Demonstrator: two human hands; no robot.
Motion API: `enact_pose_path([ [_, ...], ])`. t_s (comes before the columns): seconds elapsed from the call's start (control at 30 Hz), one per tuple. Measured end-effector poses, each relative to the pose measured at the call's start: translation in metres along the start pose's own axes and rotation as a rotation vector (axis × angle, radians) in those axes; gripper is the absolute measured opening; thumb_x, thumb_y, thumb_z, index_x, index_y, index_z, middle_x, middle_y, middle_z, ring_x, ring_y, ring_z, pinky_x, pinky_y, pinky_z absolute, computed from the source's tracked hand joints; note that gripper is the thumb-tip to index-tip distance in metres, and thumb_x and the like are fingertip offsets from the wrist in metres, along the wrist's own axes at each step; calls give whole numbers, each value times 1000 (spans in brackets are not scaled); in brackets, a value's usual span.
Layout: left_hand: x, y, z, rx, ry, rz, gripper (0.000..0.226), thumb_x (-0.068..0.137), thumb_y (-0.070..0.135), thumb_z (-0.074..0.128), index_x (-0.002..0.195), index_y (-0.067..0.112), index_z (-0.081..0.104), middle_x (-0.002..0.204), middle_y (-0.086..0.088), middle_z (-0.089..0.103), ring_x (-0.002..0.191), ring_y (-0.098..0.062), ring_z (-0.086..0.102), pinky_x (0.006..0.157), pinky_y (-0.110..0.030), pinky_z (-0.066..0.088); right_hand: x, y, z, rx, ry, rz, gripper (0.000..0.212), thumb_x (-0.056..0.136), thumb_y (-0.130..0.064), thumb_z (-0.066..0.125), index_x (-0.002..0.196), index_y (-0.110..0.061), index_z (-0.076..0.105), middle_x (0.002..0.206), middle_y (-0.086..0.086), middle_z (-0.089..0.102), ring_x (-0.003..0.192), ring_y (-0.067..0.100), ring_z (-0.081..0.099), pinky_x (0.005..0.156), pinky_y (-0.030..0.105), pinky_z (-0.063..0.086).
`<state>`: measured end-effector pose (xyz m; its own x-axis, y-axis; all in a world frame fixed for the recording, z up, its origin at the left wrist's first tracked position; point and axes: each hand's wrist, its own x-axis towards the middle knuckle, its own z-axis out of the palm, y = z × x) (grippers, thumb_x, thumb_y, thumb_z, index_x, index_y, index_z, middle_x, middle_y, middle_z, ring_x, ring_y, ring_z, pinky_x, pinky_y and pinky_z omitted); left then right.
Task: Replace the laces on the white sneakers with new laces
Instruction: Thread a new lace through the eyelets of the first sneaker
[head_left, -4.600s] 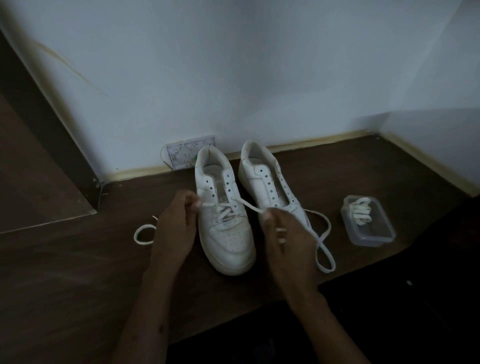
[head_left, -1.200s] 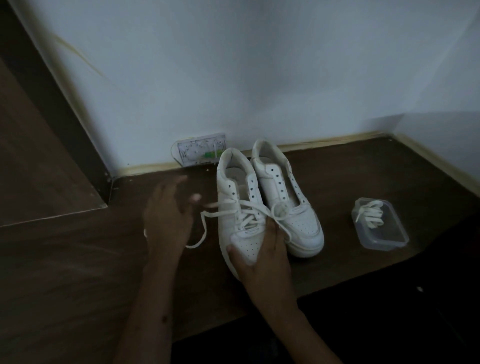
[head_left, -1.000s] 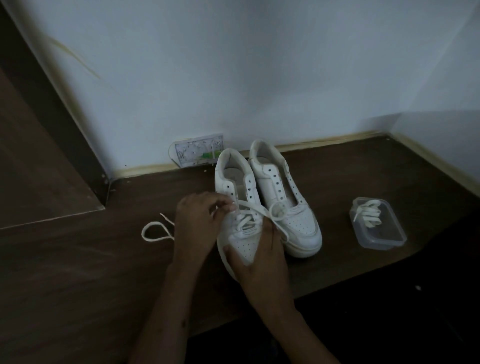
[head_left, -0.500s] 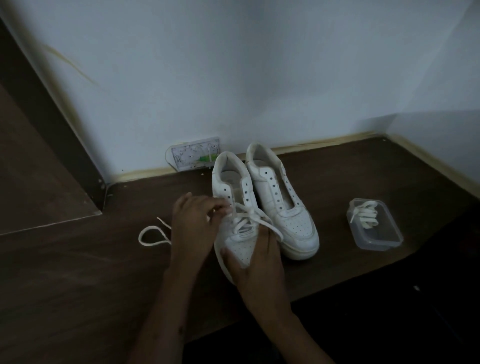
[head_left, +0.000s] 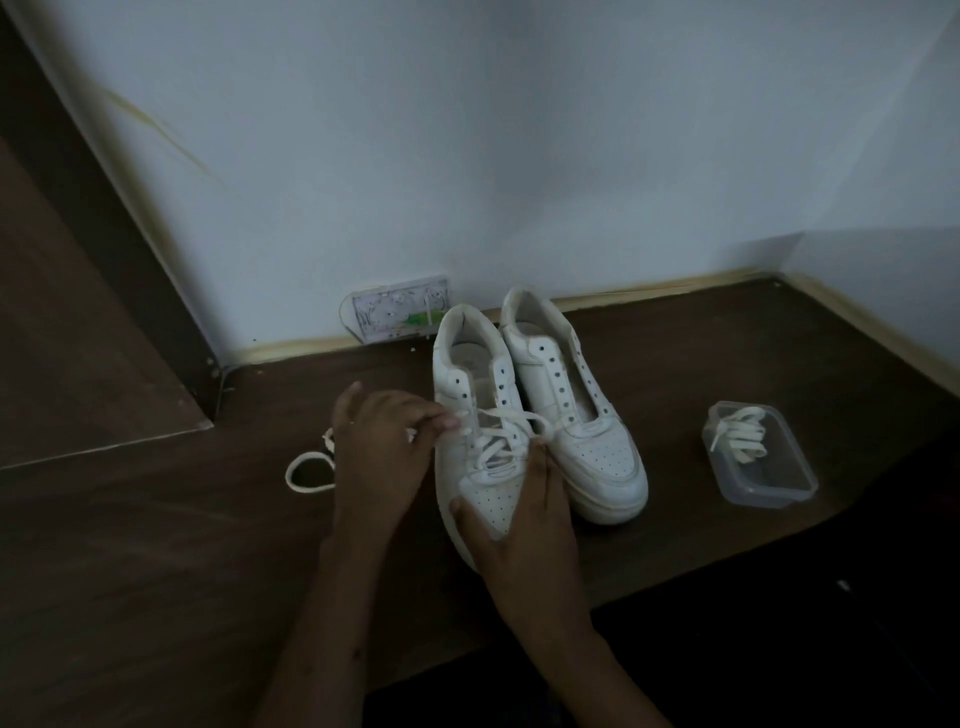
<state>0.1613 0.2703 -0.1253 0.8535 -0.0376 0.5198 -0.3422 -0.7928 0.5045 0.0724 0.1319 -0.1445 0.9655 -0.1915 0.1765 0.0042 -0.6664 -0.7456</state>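
Observation:
Two white sneakers stand side by side on the dark wooden floor, toes toward me. The left sneaker (head_left: 470, 410) is tilted and has a white lace (head_left: 506, 434) threaded through its lower eyelets. My left hand (head_left: 376, 457) pinches one lace end at an eyelet on the shoe's left side; the lace's loose tail (head_left: 306, 470) loops on the floor behind it. My right hand (head_left: 524, 535) lies over the toe, fingers along the shoe, thumb on the toe's left side. The right sneaker (head_left: 569, 410) has no lace.
A clear plastic box (head_left: 761, 470) holding a coiled white lace (head_left: 737, 434) sits on the floor to the right. A wall socket plate (head_left: 397, 309) sits low on the white wall behind the shoes. A dark door frame stands at the left.
My left hand came back from the open floor to the left sneaker and took the lace end at an eyelet. My right hand moved from the lace to the shoe's toe.

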Motion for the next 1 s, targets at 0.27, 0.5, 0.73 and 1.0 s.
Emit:
enact_pose_path([
  [0.27,3,-37,-31,194,71,-322,23,92,32,54,106,28,72,114,0,68,109,-29,60,104,-55,31,-1,1,-2,26,-31,22,95,87,-57,58,154,-23,0,159,-10,1,136,-9,-3,111,14,6],
  [0.5,4,6,-3,-92,-83,-10,30,79,56,65,99,35,74,99,18,70,101,-7,58,109,-44,25,1,-1,1,13,-12,18,93,87,-57,58,153,-20,4,159,-6,7,135,-8,1,109,12,6],
  [0.73,5,0,-4,103,33,-47,10,91,22,60,87,29,67,88,13,67,96,-15,58,110,-48,25,0,-1,-1,21,-25,8,93,87,-57,57,153,-22,2,159,-7,5,135,-8,-1,110,14,7],
  [1.0,1,0,-11,223,-180,-80,41,72,2,70,75,43,68,115,8,61,113,-27,53,106,-61,28,1,-2,-3,25,-36,5,94,87,-60,54,153,-22,-2,159,-7,1,135,-7,-3,110,14,6],
])
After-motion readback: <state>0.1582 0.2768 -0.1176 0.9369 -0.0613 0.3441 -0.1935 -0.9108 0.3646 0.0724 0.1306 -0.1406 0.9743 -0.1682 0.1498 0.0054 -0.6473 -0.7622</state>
